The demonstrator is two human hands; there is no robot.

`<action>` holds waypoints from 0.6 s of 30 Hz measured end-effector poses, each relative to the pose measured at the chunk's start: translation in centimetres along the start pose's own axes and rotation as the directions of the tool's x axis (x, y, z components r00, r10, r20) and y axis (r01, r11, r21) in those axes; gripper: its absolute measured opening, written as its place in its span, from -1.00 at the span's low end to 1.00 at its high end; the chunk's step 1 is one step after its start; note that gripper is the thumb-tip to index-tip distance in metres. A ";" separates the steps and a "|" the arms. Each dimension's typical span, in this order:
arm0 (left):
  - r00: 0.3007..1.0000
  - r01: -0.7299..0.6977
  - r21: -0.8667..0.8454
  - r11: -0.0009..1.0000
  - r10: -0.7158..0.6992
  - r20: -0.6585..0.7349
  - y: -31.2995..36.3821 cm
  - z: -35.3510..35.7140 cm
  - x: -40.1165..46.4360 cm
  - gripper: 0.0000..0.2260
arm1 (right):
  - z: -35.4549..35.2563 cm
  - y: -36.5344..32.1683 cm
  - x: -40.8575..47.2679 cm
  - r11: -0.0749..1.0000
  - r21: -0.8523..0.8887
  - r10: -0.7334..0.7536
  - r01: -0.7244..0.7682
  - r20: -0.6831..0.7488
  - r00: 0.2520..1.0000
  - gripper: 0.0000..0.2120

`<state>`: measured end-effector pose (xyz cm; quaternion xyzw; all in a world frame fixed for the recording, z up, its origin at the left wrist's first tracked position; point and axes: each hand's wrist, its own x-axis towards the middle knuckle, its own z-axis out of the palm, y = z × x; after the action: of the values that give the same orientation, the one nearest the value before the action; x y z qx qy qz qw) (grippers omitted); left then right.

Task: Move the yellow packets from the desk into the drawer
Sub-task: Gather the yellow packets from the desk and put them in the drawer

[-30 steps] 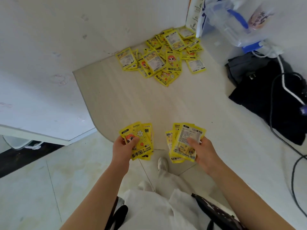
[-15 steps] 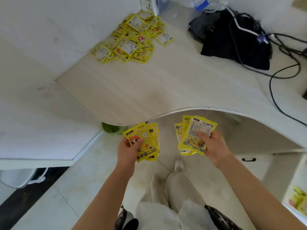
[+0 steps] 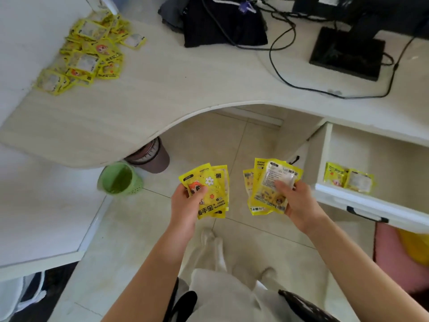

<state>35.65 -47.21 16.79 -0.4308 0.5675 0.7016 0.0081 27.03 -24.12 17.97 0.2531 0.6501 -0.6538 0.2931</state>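
Observation:
My left hand (image 3: pixel 185 203) grips a small stack of yellow packets (image 3: pixel 212 194), thumb across the cartoon face on top. My right hand (image 3: pixel 298 201) grips another stack of yellow packets (image 3: pixel 267 184), thumb on the white label. Both hands hover over the floor, below the desk's curved front edge. A pile of several more yellow packets (image 3: pixel 88 51) lies on the desk (image 3: pixel 162 89) at the far left. The open drawer (image 3: pixel 371 203) is just right of my right hand, with two yellow packets (image 3: pixel 348 178) inside at its front.
A black cloth (image 3: pixel 222 22) with cables, a black monitor base (image 3: pixel 346 56) and trailing wires sit at the desk's back. A green bin (image 3: pixel 119 180) and a brown bin (image 3: pixel 151 156) stand on the floor under the desk. A pink and yellow thing (image 3: pixel 401 249) shows below the drawer.
The view has swung right and the pile on the desk has slid to the far left. The open drawer has come fully into view beside my right hand. Both hands still hold their stacks.

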 end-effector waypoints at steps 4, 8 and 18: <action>0.999 0.012 0.017 1.000 -0.013 0.040 -3.5 5.7 -3.7 -0.81 | -8.0 2.0 -2.7 0.997 0.074 -0.011 0.014 -0.039 0.999 -0.79; 0.996 0.045 0.017 0.999 -0.047 0.078 -7.4 11.6 -7.9 -0.86 | -16.2 4.3 -5.2 0.992 0.127 0.006 0.006 -0.099 0.995 -0.77; 0.964 0.084 0.098 0.992 -0.106 0.243 -12.4 24.2 -14.3 -0.83 | -31.4 6.5 -8.4 0.966 0.253 0.014 0.053 -0.256 0.967 -0.78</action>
<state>36.41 -16.54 15.37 -0.3658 0.5708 0.7233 0.1312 35.98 7.80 18.55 0.3647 0.5945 -0.6974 0.1651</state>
